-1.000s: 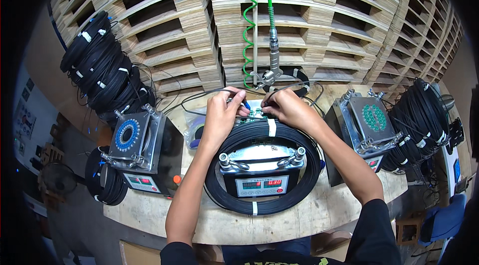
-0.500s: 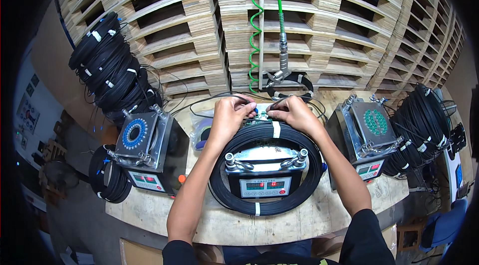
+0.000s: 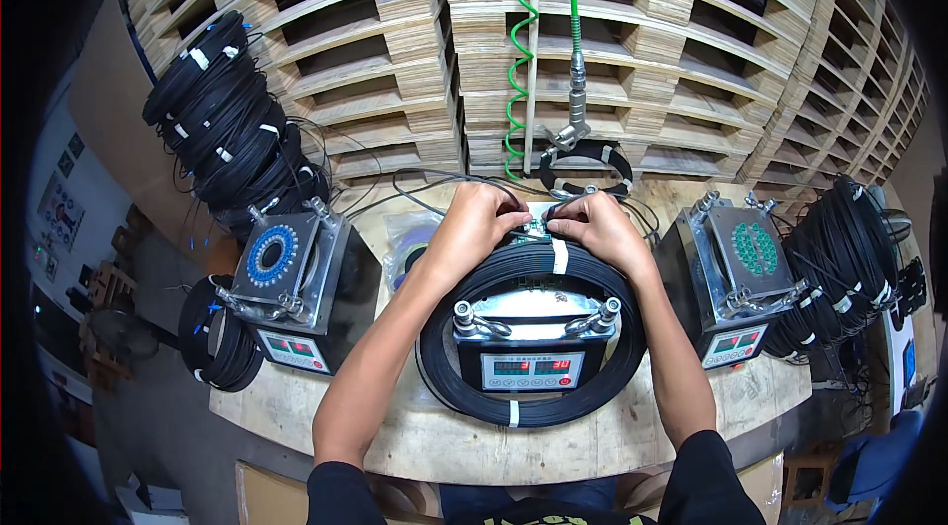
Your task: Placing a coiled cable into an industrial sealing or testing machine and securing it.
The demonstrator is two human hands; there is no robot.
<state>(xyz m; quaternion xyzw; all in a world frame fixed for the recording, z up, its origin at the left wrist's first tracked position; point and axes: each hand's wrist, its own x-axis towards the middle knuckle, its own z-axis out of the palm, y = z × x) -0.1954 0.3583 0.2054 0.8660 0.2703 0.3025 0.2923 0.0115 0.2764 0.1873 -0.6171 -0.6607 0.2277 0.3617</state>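
Wooden pallets (image 3: 656, 56) stand stacked across the back, behind a pale wooden tabletop (image 3: 632, 436). Floor (image 3: 188, 436) is grey, lower left. Brown panel (image 3: 117, 120), pale wall (image 3: 49, 243) with posters (image 3: 67, 219) at far left. Dark round thing (image 3: 117, 332) near there, probably a fan.

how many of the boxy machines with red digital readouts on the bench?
3. Left machine, blue ring on top; middle machine, encircled by the black cable coil; right machine, green pieces on top. No others visible.
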